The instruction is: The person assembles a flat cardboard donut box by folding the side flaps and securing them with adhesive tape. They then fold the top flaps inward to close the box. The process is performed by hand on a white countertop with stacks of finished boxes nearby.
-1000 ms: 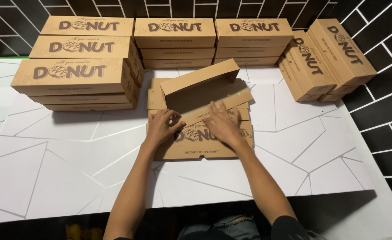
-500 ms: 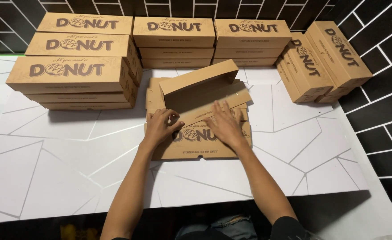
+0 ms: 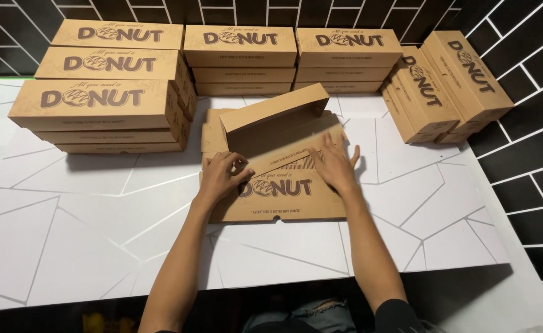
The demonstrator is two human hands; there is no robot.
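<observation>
A flat, half-folded brown cardboard box (image 3: 277,179) lies in the middle of the white tabletop (image 3: 68,234), its long axis running left to right, its printed face up and readable from the person's side. One long panel stands raised at the far edge, tilted slightly. The left hand (image 3: 222,176) rests on the box's left end, fingers curled against a folded flap. The right hand (image 3: 336,163) lies flat and spread on the right part, holding nothing. Stacks of closed brown cardboard boxes (image 3: 105,92) line the far edge and right side. The tabletop carries thin angular lines; the wall (image 3: 518,154) is black tile with pale joints.
</observation>
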